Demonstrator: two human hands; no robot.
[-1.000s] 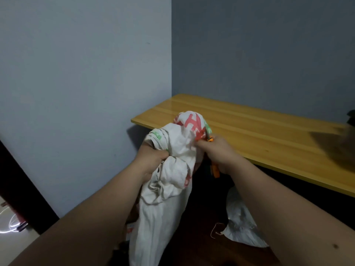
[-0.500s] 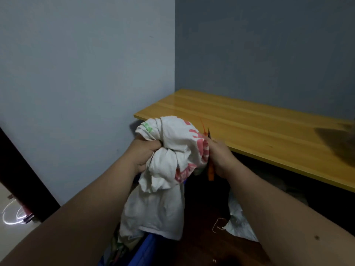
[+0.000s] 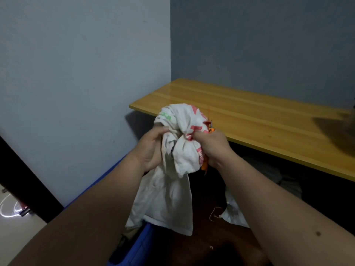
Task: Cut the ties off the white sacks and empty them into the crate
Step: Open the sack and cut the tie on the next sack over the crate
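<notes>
Taking the sack (image 3: 172, 150) as the landmark: far to its lower left a dark door edge (image 3: 23, 181) cuts the frame, with a bright curved glare beside it too blurred to read. Against the sack's left side the left hand (image 3: 151, 148) is closed on a bunched fold of cloth, thumb on top. The sack itself hangs in the air between both hands, in front of the near corner of the tabletop (image 3: 249, 116). It is white, crumpled into a ball at the top, with green print on the upper left and pinkish-red print across the right, all too folded to read; below the hands it hangs limp and flat, its hem open at the bottom. Under that hem sits the blue crate (image 3: 140, 246), only its rim and a corner showing, its inside mostly hidden by the sack and forearm. On the sack's right the right hand (image 3: 213, 146) grips cloth and also an orange tool (image 3: 205, 164), whose ends poke out above and below the fist; its blade cannot be made out. Lower right of the sack, on the dark floor, lies another white sack (image 3: 233, 214), half hidden by the right arm, with a thin cord (image 3: 214, 214) beside it.
</notes>
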